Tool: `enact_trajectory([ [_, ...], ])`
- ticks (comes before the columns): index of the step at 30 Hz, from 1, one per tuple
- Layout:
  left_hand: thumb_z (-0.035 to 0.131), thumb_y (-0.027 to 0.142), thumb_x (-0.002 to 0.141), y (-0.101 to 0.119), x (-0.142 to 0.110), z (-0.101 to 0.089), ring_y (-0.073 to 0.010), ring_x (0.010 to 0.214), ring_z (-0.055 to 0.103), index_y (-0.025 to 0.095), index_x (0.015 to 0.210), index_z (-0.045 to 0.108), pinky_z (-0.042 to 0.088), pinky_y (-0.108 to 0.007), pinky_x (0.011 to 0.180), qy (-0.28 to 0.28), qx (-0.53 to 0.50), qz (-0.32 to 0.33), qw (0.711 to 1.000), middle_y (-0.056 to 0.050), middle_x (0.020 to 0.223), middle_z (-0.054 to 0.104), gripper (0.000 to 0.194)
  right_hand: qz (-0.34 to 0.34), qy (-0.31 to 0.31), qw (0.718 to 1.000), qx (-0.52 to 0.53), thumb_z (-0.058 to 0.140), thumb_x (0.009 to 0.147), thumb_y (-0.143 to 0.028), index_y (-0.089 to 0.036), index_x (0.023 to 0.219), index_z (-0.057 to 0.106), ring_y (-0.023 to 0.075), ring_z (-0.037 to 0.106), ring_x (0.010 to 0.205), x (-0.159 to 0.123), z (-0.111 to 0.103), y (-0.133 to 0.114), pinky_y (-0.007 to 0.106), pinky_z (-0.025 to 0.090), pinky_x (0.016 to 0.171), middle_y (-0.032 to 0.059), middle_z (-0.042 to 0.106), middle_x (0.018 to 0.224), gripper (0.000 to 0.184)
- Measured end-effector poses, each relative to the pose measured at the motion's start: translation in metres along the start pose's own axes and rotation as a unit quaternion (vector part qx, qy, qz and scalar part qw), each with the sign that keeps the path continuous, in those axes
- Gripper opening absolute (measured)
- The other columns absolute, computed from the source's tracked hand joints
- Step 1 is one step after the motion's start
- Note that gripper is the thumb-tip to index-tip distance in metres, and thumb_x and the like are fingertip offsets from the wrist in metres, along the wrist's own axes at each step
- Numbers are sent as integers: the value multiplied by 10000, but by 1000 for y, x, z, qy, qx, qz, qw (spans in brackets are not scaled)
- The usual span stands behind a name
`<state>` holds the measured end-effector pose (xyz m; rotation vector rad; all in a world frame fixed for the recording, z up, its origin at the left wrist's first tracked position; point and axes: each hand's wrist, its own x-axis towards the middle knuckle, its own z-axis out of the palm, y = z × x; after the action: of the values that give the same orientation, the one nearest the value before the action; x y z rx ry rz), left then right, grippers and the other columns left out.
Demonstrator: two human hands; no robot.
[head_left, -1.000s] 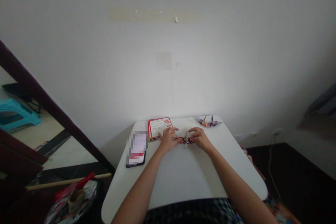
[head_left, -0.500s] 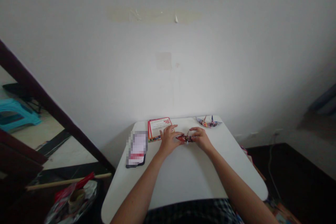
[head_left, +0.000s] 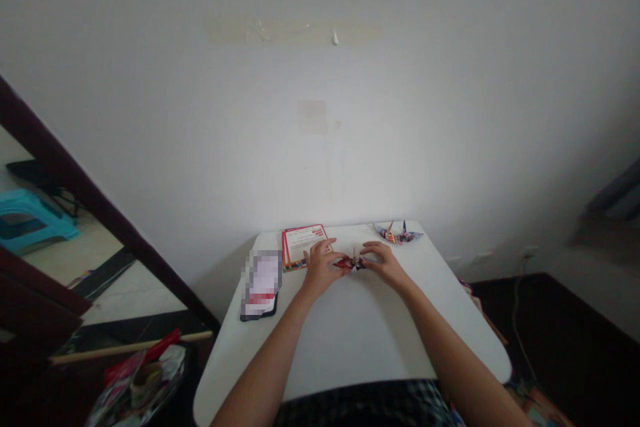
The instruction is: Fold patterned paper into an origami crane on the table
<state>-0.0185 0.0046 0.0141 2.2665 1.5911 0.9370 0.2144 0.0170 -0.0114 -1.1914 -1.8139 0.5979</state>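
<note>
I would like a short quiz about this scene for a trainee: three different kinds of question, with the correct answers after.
1. True or false: the left hand and the right hand both touch the small folded paper.

2. What lies near the far edge of the table, on the right?
A) a cup
B) another folded paper
C) scissors

3. Fill the gap: the phone lies to the ____ of the red-bordered sheets.

Key: 1. True; 2. B; 3. left.
</note>
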Motion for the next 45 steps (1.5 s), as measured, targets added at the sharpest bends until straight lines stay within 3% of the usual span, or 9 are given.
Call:
enact_trajectory([
  [3,818,413,670,-1,0,0,-306,1309,392,363,975,768,210,-575,1140,-1,3,-7,1000,-18,1422,511,313,-43,1,999,-26,726,764,-428,-285,1085,711,259,512,1203,-2,-8,-6,466,352,1080,79,608,1239,351],
  [8,823,402,668,-2,1,-2,-302,1311,397,373,967,767,207,-575,1140,6,-1,-4,1000,-5,1411,523,305,-93,-22,994,-56,785,720,-408,-290,1102,709,252,489,1214,-6,-10,-11,480,347,1092,77,591,1227,407],
  [16,834,375,659,0,0,-3,-312,1313,401,370,970,766,187,-603,1141,6,2,-16,1000,-15,1402,529,318,-103,-6,992,-66,770,740,-394,-288,1043,729,243,514,1171,-5,-8,-5,475,387,1062,73,606,1161,324],
  [22,799,449,686,-1,-1,0,-349,1333,379,390,1077,729,109,-673,1143,10,41,-29,999,-26,1408,535,402,-84,5,994,-69,724,777,-417,-254,1059,714,222,576,1033,-3,-9,-4,397,458,962,71,630,1052,325],
  [27,753,461,734,-2,-4,0,-359,1399,296,417,1185,658,0,-739,1111,-6,92,-43,995,-18,1450,505,462,-51,66,988,-131,678,805,-412,-238,1027,716,248,576,1013,-1,-13,1,421,443,962,76,646,995,285],
  [34,684,461,794,-4,-6,1,-378,1432,245,402,1185,659,-22,-771,1082,-22,112,-53,992,-39,1479,476,397,8,177,949,-261,631,827,-424,-218,1007,741,290,508,1067,-5,-18,4,449,416,970,124,618,1063,294],
  [40,656,480,809,-5,-7,3,-381,1424,260,398,1172,667,-13,-771,1081,-20,119,-48,992,-44,1478,476,372,42,210,928,-304,620,837,-445,-218,1011,742,365,405,1178,-5,-17,1,523,359,985,162,587,1111,311],
  [45,666,489,800,-3,-7,3,-373,1429,249,406,1168,666,-3,-761,1088,-30,129,-61,989,-35,1481,474,378,43,235,915,-324,621,840,-447,-231,953,742,367,398,1174,0,-15,3,513,365,954,162,580,1103,272],
])
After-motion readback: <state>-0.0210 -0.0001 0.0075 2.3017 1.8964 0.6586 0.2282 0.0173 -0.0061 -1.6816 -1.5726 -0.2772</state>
